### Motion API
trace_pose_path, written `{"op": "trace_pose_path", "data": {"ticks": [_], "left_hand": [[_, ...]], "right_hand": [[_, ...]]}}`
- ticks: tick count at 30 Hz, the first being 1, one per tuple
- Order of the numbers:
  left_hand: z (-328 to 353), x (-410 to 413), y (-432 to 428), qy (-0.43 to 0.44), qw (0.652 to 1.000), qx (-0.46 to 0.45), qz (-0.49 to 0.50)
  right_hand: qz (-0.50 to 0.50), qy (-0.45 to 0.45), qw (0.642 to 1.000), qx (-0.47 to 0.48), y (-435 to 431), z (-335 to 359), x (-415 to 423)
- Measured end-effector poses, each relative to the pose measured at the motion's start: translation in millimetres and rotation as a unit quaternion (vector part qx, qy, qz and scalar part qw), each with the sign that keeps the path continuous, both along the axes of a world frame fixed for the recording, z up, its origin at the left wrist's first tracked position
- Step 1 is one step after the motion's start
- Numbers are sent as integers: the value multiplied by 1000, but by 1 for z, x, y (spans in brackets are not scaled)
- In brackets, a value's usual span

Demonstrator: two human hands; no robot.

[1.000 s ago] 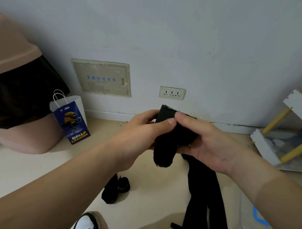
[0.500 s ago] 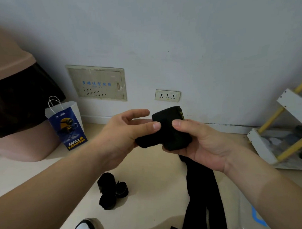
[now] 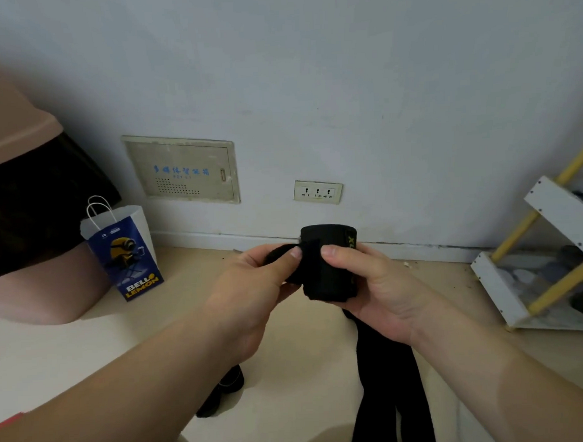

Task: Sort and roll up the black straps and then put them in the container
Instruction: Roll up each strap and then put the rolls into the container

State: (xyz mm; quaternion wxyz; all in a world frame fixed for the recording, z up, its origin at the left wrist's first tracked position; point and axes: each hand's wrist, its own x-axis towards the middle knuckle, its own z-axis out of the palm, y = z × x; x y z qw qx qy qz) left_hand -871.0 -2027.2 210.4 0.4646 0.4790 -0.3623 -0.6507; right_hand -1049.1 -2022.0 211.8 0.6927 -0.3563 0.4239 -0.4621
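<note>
Between both grips, in front of wall: black strap roll (image 3: 328, 269). Right grip (image 3: 381, 283) curls round roll from right side, thumb on front face. Left grip (image 3: 249, 288) pinches loose tail (image 3: 278, 253) between thumb and forefinger, just left of roll. Roll axis roughly upright; tail runs leftward from roll. Left grip nearer tail, so likely next: lay tail round roll while right steadies. Below right grip on floor (image 3: 305, 369): unrolled straps (image 3: 382, 399). Below left grip: rolled straps (image 3: 226, 383). Container: cannot tell which.
</note>
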Motion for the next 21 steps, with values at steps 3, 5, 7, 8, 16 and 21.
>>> {"op": "trace_pose_path", "data": {"ticks": [3,5,7,8,16,21], "left_hand": [[2,-5,-1,-67,997,-12,45],[6,-8,-4,-73,995,-15,69],[10,-11,-7,-78,993,-20,81],[12,-12,-9,-83,993,-24,83],[18,-19,-12,-232,967,-102,23],[20,-22,-17,-243,962,-120,40]], "right_hand": [[-10,21,1000,7,-2,-3,0],[-14,33,999,-9,-4,-4,0],[-23,38,998,-33,-5,-5,-1],[-29,34,998,-40,-6,-5,-3],[-52,30,997,-49,-9,-16,-11],[-79,52,994,-55,-13,-22,-7]]}}
